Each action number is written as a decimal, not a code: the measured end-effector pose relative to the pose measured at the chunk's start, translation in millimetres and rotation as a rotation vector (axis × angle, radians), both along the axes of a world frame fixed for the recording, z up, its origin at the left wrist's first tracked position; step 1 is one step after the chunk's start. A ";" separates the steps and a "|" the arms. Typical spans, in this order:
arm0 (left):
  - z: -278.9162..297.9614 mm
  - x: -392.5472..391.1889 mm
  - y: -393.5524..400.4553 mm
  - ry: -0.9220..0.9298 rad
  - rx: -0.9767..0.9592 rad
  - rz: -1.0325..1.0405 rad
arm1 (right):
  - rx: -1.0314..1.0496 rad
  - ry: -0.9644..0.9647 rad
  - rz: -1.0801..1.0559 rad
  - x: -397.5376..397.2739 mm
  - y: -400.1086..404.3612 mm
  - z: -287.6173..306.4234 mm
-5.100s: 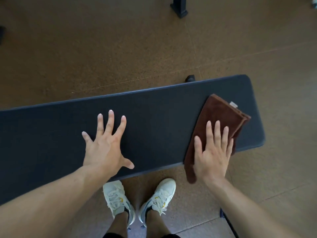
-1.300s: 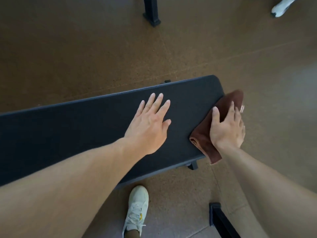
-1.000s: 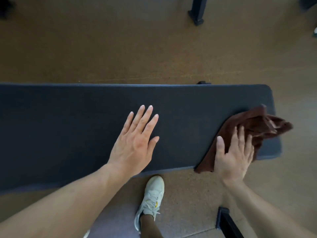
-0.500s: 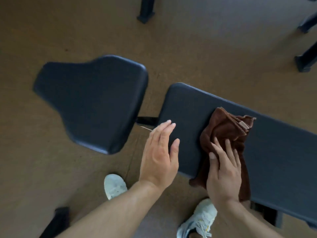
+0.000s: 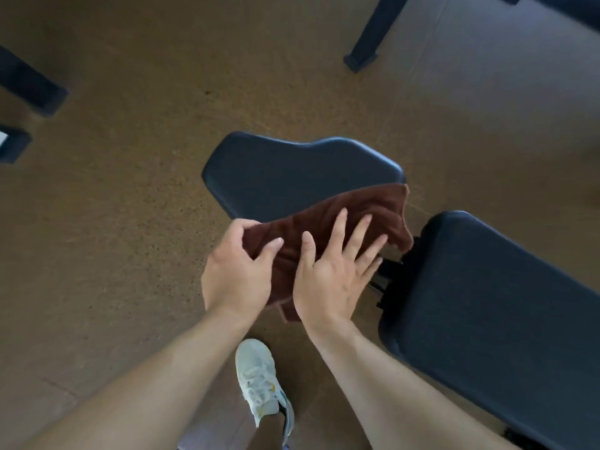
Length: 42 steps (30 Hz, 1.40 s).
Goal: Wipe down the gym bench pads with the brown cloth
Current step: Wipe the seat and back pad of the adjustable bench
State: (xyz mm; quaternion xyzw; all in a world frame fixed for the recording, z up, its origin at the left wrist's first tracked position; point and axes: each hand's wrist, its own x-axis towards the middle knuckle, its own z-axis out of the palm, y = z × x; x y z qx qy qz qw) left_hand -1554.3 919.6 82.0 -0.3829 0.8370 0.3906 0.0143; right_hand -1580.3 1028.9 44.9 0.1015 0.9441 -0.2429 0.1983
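Observation:
The brown cloth [image 5: 357, 211] lies spread over the near edge of the small dark seat pad [image 5: 292, 170] in the middle of the view. My left hand [image 5: 238, 274] pinches the cloth's left end between thumb and fingers. My right hand [image 5: 331, 271] lies flat on the cloth with fingers spread straight. The long dark back pad [image 5: 493, 310] stretches away to the lower right, apart from the cloth by a narrow gap with black frame parts.
Brown speckled floor [image 5: 113, 222] surrounds the bench. A black equipment leg [image 5: 367, 43] stands at the top, and other dark frame feet [image 5: 29, 86] sit at the far left. My white shoe [image 5: 263, 381] is on the floor below my hands.
The cloth has moved from the long back pad onto the small seat pad. My left hand, hovering open before, now pinches the cloth's left end. My right hand stays flat on it.

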 end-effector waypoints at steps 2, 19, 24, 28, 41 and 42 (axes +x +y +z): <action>-7.3 -8.2 -15.6 0.008 -0.098 -0.148 | 0.101 0.061 0.149 -8.9 -8.7 -2.0; -12.5 -85.2 -75.3 -0.270 -0.308 -0.625 | 0.126 0.289 0.455 -178.4 8.9 -10.0; -16.2 -83.4 -78.7 -0.297 -0.092 -0.514 | 0.011 0.172 -0.020 -132.7 43.5 -14.0; -4.0 -100.4 -70.8 -0.337 -0.159 -0.427 | -0.110 0.127 -0.236 -113.7 43.3 -15.6; 13.3 -119.1 -65.8 -0.494 -0.253 -0.475 | -0.124 0.200 -0.164 -115.4 40.9 -21.9; 12.1 -118.3 -66.4 -0.494 -0.253 -0.481 | -0.095 0.223 -0.155 -115.1 36.9 -23.1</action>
